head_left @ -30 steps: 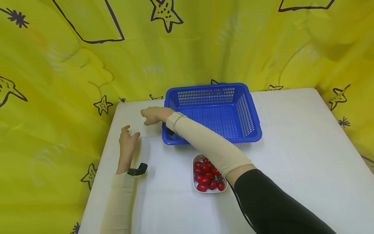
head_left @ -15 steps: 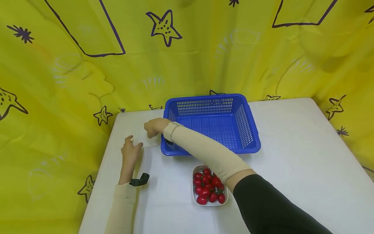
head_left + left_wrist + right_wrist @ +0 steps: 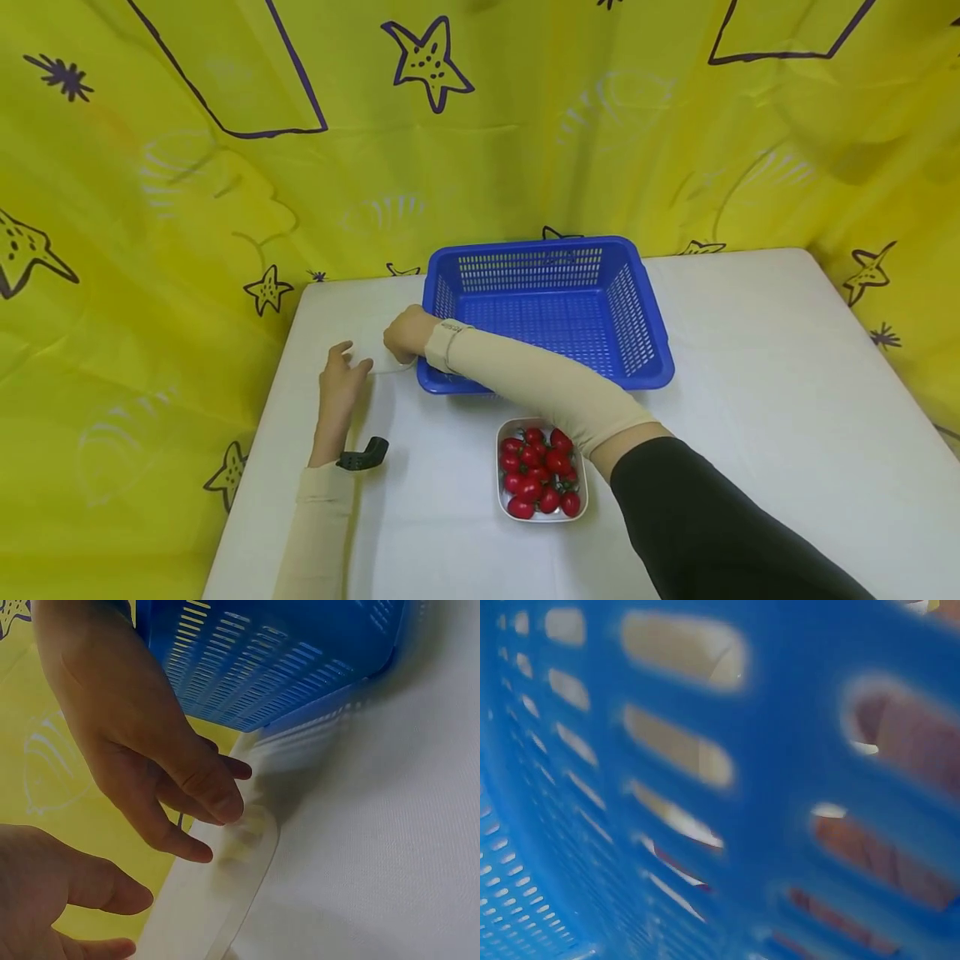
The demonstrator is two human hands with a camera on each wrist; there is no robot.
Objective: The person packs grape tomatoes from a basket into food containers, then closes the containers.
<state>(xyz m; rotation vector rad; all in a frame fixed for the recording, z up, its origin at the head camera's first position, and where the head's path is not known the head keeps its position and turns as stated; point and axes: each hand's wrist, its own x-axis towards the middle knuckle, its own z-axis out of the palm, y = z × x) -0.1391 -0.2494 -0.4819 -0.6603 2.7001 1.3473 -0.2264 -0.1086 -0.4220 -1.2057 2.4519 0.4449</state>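
My right hand [image 3: 410, 333] reaches over the left rim of a blue plastic basket [image 3: 547, 321]. In the left wrist view, its loosely bent fingers [image 3: 214, 796] hang just above a thin, clear flat sheet [image 3: 253, 851] with a rounded corner, perhaps a lid. I see nothing held in those fingers. Nearer the table's left edge, my left hand [image 3: 342, 387] has its thumb and fingers spread apart, also with nothing visible between them. The basket wall [image 3: 780, 787] fills the right wrist view, and parts of the right hand show through its slots.
A white tray [image 3: 501, 479] of red cherry tomatoes [image 3: 534, 477] stands in front of the basket, beside the right forearm. The table has a white cover [image 3: 757, 400]. A yellow patterned curtain [image 3: 480, 158] hangs behind and at the sides.
My right hand has drawn back slightly to the right and towards me, bending at the wrist. The left hand has shifted a little to the right. Basket and tray stay put.
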